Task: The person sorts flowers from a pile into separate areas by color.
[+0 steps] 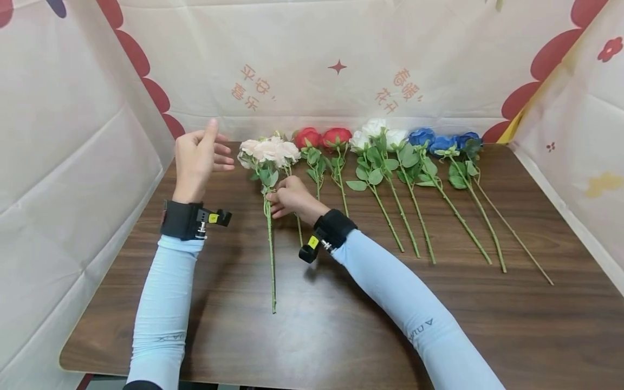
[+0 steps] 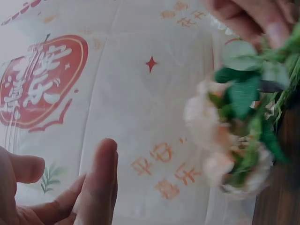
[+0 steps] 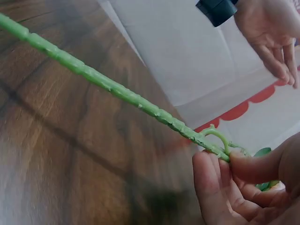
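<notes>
My right hand (image 1: 294,199) pinches the green stem (image 3: 117,91) of a pale pink artificial flower (image 1: 260,149) between thumb and fingers, just below its leaves. The stem's lower end points toward the front of the table, and the right wrist view shows its shadow on the wood. My left hand (image 1: 195,160) is raised to the left of the blooms, fingers extended and holding nothing. In the left wrist view the pale blooms (image 2: 206,119) hang to the right of the left hand's fingers. Another thin stem (image 1: 299,233) lies behind the held one, partly hidden by my right hand.
Right of the pale blooms, red flowers (image 1: 336,136), white flowers (image 1: 374,128) and blue flowers (image 1: 443,145) lie in a row along the back of the brown wooden table (image 1: 312,336), stems toward the front. A printed cloth (image 1: 302,32) encloses the back and sides.
</notes>
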`<state>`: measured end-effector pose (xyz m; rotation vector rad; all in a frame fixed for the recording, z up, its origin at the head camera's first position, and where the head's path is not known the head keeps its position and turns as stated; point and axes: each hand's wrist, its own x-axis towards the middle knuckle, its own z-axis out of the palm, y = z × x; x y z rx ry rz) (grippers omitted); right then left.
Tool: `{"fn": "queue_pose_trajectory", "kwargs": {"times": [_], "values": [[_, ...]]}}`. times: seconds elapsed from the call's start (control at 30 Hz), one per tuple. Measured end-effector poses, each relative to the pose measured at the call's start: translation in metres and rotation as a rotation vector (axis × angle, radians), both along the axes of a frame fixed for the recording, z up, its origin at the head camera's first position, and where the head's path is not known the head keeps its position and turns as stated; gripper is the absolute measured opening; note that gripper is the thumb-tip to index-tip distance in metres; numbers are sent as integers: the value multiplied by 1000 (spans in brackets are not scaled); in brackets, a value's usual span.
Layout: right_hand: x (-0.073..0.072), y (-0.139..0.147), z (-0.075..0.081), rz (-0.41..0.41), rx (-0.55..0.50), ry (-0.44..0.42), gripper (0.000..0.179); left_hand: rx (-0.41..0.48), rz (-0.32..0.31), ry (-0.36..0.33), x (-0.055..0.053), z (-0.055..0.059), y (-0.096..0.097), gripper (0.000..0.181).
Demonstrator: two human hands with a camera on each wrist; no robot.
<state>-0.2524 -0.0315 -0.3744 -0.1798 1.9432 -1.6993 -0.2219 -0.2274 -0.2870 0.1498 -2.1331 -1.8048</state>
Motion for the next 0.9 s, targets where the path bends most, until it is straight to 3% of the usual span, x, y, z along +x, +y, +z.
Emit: {"fn": "queue_pose_trajectory", "kwargs": {"times": [0.4, 0.67, 0.9], "values": [[-7, -4, -20, -37, 105, 10, 16, 86, 38, -19, -2, -2, -20, 43], [-7, -4, -28, -77, 164, 95, 13, 34, 48, -35, -4, -2, -18, 44], [-7, -7, -27, -51, 266, 151, 18, -36, 68, -50, -4, -6, -17, 44]]}}
